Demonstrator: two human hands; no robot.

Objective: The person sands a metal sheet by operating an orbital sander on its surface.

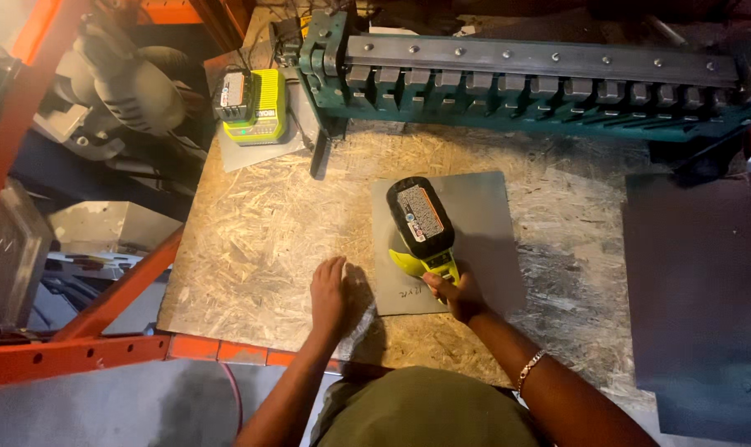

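Chipboard bench top (268,240) carries a grey metal sheet (483,223), a yellow-green battery charger (255,108) on another sheet, plus a green bending brake (524,83) along the back.

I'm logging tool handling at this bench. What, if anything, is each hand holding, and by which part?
The right hand holds the yellow-green cordless power tool by its handle, just below the battery. The left hand holds nothing; it rests flat on the board.

Lime-green, black power tool (422,223), seemingly grey sheet (475,240)

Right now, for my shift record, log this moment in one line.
right hand: grips cordless tool on metal sheet | left hand: flat on bench
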